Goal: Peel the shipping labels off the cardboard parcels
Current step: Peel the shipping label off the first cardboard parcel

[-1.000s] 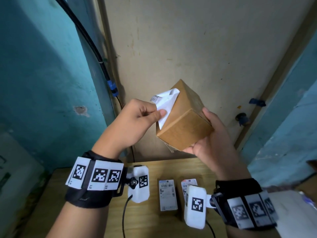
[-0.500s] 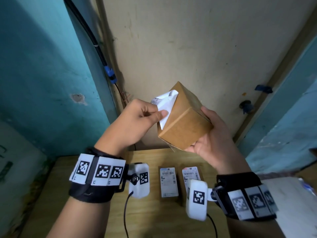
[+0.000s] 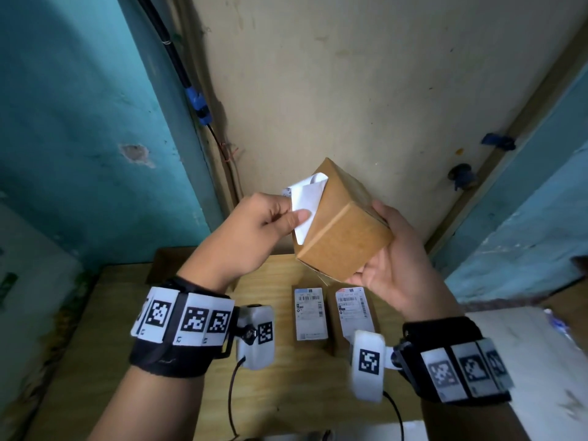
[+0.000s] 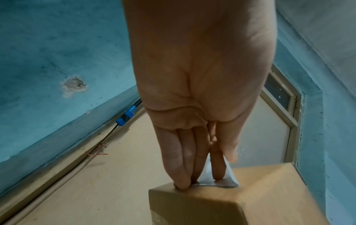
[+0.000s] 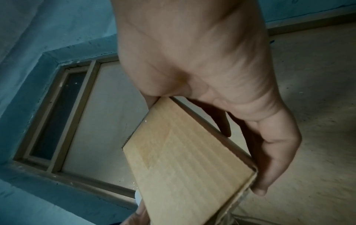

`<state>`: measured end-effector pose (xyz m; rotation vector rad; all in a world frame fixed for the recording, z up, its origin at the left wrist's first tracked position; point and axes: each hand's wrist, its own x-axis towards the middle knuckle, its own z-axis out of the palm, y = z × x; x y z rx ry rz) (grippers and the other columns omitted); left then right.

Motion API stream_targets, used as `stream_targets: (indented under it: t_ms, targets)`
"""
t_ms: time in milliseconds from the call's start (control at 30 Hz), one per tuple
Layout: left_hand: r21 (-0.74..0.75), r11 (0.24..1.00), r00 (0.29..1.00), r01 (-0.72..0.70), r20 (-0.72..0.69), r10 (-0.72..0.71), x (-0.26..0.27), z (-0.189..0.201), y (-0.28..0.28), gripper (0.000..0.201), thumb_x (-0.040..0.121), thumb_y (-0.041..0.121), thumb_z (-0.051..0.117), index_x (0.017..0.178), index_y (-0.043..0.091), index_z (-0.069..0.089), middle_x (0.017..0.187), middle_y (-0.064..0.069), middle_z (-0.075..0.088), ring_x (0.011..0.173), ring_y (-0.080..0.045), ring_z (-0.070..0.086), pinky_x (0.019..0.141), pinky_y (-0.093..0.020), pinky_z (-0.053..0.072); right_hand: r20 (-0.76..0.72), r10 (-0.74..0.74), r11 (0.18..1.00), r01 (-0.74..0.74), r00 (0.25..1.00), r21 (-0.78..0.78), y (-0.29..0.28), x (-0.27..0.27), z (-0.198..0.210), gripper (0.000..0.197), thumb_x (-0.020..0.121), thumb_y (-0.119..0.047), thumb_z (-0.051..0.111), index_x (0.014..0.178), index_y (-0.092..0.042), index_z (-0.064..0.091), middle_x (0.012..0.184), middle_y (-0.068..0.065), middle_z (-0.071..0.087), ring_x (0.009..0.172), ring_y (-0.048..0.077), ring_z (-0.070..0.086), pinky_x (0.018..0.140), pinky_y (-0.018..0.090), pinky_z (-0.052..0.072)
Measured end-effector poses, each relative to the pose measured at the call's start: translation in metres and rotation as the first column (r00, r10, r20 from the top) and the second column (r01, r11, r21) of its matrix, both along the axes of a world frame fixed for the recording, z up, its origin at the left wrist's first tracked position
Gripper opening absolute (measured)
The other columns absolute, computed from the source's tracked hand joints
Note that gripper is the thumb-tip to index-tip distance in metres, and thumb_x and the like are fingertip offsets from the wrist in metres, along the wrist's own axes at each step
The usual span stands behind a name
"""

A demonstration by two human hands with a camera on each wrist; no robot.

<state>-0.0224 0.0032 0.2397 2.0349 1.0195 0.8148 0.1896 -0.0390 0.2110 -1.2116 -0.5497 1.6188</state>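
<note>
A small brown cardboard parcel [image 3: 343, 224] is held up in the air, tilted, by my right hand [image 3: 391, 262], whose fingers and thumb wrap round its right side and underside. My left hand [image 3: 267, 230] pinches a white shipping label [image 3: 307, 198] between thumb and fingers; the label is partly lifted off the parcel's left face and curls away at its top. The left wrist view has the fingers [image 4: 185, 159] on the label [image 4: 227, 179] at the parcel's edge [image 4: 212, 202]. In the right wrist view my right hand [image 5: 250, 152] grips the parcel [image 5: 183, 167].
Two more parcels with labels facing up [image 3: 310, 313] [image 3: 351, 308] lie side by side on the wooden table [image 3: 105, 345] below my hands. A beige door [image 3: 350, 90] and teal walls [image 3: 79, 122] stand close behind. A white surface [image 3: 541, 361] sits at the right.
The view has tilted down a little, so more of the table shows. Both hands and the parcel stay almost in place, and the label's peeled part looks about the same.
</note>
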Motion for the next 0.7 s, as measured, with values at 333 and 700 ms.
stream_targets:
  t_ms: [333,700]
  targets:
    - [-0.05,0.999,1.0,0.017,-0.017,-0.018,-0.006,-0.002,-0.01,0.045,0.1,0.022,0.056,0.057,0.02,0.043,0.051,0.014,0.037,0.051,-0.001,0.033,0.052,-0.016,0.029,-0.006,0.007,1.0,-0.007,1.0,0.006,-0.008,0.0,-0.007,0.077,0.078,-0.062,0.059,0.143,-0.02,0.058,0.127,0.017,0.073,0.119,0.037,0.068,0.097,0.057,0.054]
    - [-0.109,0.992,0.998,0.056,0.048,-0.051,-0.008,-0.001,-0.016,0.034,0.1,0.026,0.056,0.067,0.021,0.064,0.068,-0.001,0.066,0.069,-0.01,0.057,0.071,-0.041,0.05,-0.021,0.001,1.0,-0.001,1.0,0.017,-0.017,0.002,-0.005,0.078,0.075,-0.061,0.059,0.14,-0.018,0.059,0.123,0.018,0.073,0.115,0.036,0.069,0.094,0.054,0.054]
